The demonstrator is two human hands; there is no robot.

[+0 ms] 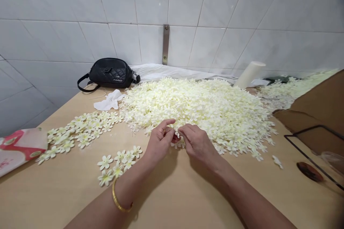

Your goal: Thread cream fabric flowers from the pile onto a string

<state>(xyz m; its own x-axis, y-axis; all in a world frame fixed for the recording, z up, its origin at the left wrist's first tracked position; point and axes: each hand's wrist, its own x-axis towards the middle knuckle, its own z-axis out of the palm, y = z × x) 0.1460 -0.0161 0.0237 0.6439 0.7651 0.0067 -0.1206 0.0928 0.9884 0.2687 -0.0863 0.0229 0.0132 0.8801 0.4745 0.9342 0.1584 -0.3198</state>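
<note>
A large heap of pale yellow-white flowers (199, 107) lies on the wooden table. At its front edge my left hand (162, 139) has thumb and fingers pinched together, with a small flower partly visible at the fingertips. My right hand (197, 143) is closed beside it, its fingertips nearly touching the left ones at the same flower. What lies between the right fingertips is too small to make out. A small group of flowers (117, 170) rests left of my left forearm, and a larger spread (86, 128) lies farther back left.
A black bag (111, 73) and a crumpled white tissue (109, 101) are at the back left. A red-and-white packet (24, 146) lies at the left edge. A white roll (249, 74) leans behind the heap. Brown cardboard (317, 114) and a black metal frame (306, 154) stand right.
</note>
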